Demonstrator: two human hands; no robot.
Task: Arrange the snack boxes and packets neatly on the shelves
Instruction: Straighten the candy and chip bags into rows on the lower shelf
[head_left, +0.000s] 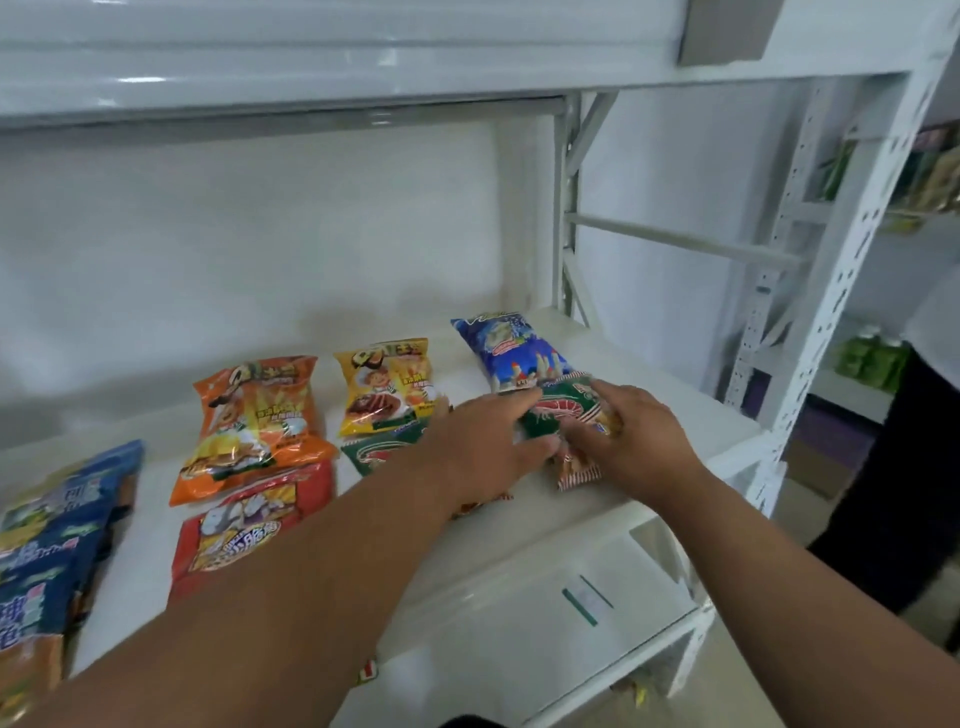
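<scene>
1. Gripping one crinkly packet between them, both hands meet over the right part of the white shelf (613, 358): the left hand (485, 447) curls its fingers and thumb round the left edge of a green shrimp packet (558, 410), and the right hand (641, 441) pinches the right edge of the same packet.
2. That packet is glossy plastic film, green with a red-and-white shrimp drawing and red-white striped ends; its lettering is too blurred to read.
3. Just beyond the hands lies a blue packet (511, 353), a plump pillow shape with a shiny film; its near end touches the held packet, and its print cannot be read.
4. Left of the left hand lies a yellow packet (387, 387) with a cartoon face and pictures of fries; the characters on it are blurred.
5. Below it, partly under the left wrist, a second green packet (382, 454) shows the same shrimp design.
6. Further left lies an orange packet (254, 426), puffy and wrinkled, overlapping the top of a red packet (249, 525) with white cartoon lettering that I cannot make out.
7. Well left of both arms, a loose heap of blue packets (57, 535) carries large Chinese characters, cut off by the frame edge.
8. Right of the right hand stands a white perforated metal upright (836, 291) of the rack.
</scene>
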